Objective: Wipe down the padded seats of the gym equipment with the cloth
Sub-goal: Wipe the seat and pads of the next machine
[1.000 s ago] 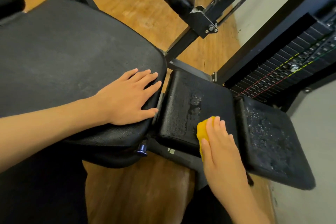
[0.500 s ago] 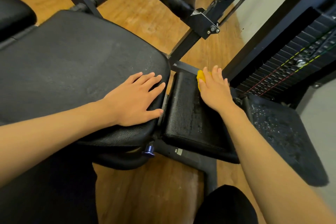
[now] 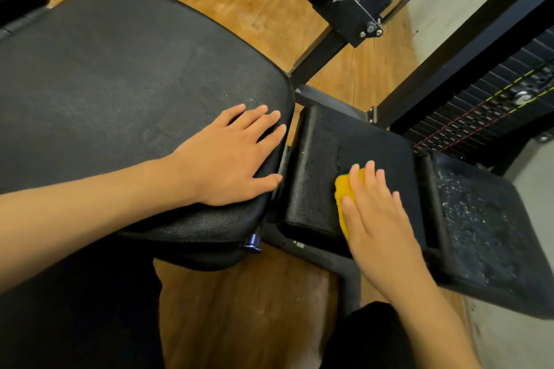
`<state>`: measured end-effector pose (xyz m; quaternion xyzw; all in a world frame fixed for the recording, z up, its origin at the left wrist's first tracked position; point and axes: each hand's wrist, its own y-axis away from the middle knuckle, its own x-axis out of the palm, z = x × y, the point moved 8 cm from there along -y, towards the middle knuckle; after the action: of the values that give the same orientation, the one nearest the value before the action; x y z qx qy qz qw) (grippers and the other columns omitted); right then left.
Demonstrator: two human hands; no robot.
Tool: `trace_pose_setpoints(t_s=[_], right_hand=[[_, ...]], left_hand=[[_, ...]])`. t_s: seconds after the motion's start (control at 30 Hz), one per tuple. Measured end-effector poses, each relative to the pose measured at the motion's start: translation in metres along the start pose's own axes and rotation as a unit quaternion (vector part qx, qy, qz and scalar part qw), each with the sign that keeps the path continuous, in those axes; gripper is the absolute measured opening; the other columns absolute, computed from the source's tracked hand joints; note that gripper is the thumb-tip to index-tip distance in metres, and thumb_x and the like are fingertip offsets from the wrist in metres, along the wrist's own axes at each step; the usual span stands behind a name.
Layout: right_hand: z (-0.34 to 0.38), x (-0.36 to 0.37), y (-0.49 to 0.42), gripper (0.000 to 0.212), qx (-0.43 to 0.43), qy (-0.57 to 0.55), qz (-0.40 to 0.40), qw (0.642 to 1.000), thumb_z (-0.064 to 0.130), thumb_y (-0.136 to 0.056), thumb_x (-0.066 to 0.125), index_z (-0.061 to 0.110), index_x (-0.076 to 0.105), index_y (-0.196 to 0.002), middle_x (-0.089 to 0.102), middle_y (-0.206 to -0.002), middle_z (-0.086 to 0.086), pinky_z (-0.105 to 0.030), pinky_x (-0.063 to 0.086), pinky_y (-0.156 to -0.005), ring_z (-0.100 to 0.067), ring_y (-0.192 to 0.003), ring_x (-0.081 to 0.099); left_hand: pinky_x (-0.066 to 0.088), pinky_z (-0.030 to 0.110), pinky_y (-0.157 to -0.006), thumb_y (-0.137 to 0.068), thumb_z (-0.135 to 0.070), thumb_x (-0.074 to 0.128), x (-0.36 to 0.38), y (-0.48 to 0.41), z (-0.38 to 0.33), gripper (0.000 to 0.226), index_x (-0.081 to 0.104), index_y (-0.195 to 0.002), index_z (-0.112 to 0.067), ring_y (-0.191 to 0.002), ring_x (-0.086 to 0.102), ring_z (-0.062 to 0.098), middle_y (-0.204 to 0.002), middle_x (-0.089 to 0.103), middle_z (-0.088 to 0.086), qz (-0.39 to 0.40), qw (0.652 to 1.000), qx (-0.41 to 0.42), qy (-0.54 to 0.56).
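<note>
Right hand [image 3: 377,219] pulled back from far edge to near half of middle pad [image 3: 323,159] | held flat, pressing yellow cloth [image 3: 343,195] down for wiping contact | left hand [image 3: 230,159] flat, empty, resting on large seat [image 3: 120,84], likely bracing the reach.

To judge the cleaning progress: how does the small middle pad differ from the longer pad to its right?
The middle pad bears the yellow cloth, pressed by the right hand; no hand touches the right pad. The right pad is speckled with pale droplets; the middle pad shows almost none. The middle pad looks squarish, the right pad longer. Both are black and grained.
</note>
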<state>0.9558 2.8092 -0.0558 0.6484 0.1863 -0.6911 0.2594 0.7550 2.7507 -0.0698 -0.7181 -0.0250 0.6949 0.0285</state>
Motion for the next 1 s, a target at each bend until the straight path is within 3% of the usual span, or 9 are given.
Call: trace_pose_setpoints(t_s=[0.13, 0.3, 0.47, 0.57, 0.63, 0.73, 0.83, 1.0], right_hand=[[-0.012, -0.002, -0.111, 0.057, 0.013, 0.027, -0.009, 1.000, 0.037, -0.106, 0.017, 0.018, 0.007, -0.159, -0.003, -0.166, -0.013, -0.053, 0.003, -0.121, -0.029, -0.153, -0.005], [-0.010, -0.005, -0.189, 0.054, 0.016, 0.013, 0.049, 0.999, 0.045, -0.105, 0.016, 0.035, 0.009, -0.158, -0.013, -0.166, -0.012, -0.051, -0.010, -0.120, -0.029, -0.152, -0.017], [0.009, -0.001, -0.128, 0.056, -0.040, -0.006, 0.008, 0.999, 0.033, -0.106, 0.020, 0.022, 0.004, -0.159, -0.002, -0.166, -0.011, -0.055, 0.004, -0.121, -0.026, -0.153, -0.008], [0.023, 0.008, -0.048, 0.064, -0.050, 0.002, -0.012, 0.999, 0.043, -0.098, -0.007, 0.024, -0.001, -0.158, -0.001, -0.166, -0.006, -0.051, 0.011, -0.122, -0.023, -0.154, -0.006], [0.035, 0.009, 0.003, 0.068, -0.054, -0.001, -0.018, 0.998, 0.047, -0.093, -0.019, 0.029, -0.005, -0.158, -0.002, -0.167, 0.005, -0.044, 0.010, -0.123, -0.017, -0.153, -0.009], [0.039, 0.008, 0.039, 0.069, -0.017, -0.035, 0.011, 0.999, 0.052, -0.091, -0.015, 0.036, 0.000, -0.157, -0.003, -0.164, 0.018, -0.035, -0.005, -0.122, -0.006, -0.150, -0.017], [0.044, 0.001, 0.006, 0.064, -0.016, 0.002, -0.007, 1.000, 0.048, -0.098, -0.005, 0.029, 0.001, -0.158, -0.001, -0.167, 0.009, -0.040, -0.002, -0.123, -0.013, -0.152, -0.014], [0.047, 0.001, -0.124, 0.055, -0.039, 0.046, -0.012, 0.998, 0.037, -0.106, 0.016, 0.021, 0.011, -0.158, -0.001, -0.167, -0.008, -0.055, 0.005, -0.121, -0.030, -0.153, -0.007]], left_hand=[[0.005, 0.044, -0.128, -0.090, -0.072, 0.004, -0.001, 0.000, 0.001, 0.092, 0.010, -0.163, -0.016, -0.158, 0.002, 0.025, -0.171, 0.007, 0.008, 0.001, 1.000, -0.001, 0.002], [0.004, 0.043, -0.128, -0.087, -0.073, -0.002, -0.002, 0.001, 0.000, 0.095, 0.007, -0.163, -0.017, -0.158, -0.001, 0.024, -0.171, 0.004, 0.007, 0.013, 1.000, -0.005, -0.005], [0.002, 0.041, -0.128, -0.086, -0.073, -0.003, -0.003, 0.001, -0.001, 0.096, 0.007, -0.163, -0.018, -0.158, -0.001, 0.023, -0.171, 0.005, 0.006, 0.015, 1.000, -0.007, -0.006], [0.002, 0.041, -0.128, -0.087, -0.073, -0.002, -0.002, 0.001, -0.002, 0.095, 0.007, -0.163, -0.018, -0.158, -0.002, 0.023, -0.171, 0.004, 0.006, 0.017, 1.000, -0.007, -0.007], [0.004, 0.042, -0.128, -0.088, -0.073, 0.000, -0.002, 0.000, -0.001, 0.094, 0.008, -0.163, -0.018, -0.158, -0.001, 0.023, -0.171, 0.005, 0.006, 0.013, 1.000, -0.006, -0.002], [0.006, 0.044, -0.128, -0.090, -0.072, 0.004, -0.002, 0.000, -0.001, 0.092, 0.010, -0.163, -0.017, -0.158, 0.002, 0.024, -0.170, 0.009, 0.007, 0.006, 1.000, -0.001, 0.002], [0.006, 0.044, -0.128, -0.093, -0.071, 0.008, -0.001, 0.000, -0.001, 0.089, 0.009, -0.163, -0.016, -0.158, 0.002, 0.025, -0.171, 0.008, 0.007, 0.002, 1.000, 0.001, 0.007], [0.006, 0.045, -0.128, -0.093, -0.067, 0.010, -0.003, 0.000, -0.002, 0.087, 0.012, -0.163, -0.014, -0.158, 0.004, 0.025, -0.170, 0.010, 0.008, -0.005, 1.000, 0.000, 0.015]])
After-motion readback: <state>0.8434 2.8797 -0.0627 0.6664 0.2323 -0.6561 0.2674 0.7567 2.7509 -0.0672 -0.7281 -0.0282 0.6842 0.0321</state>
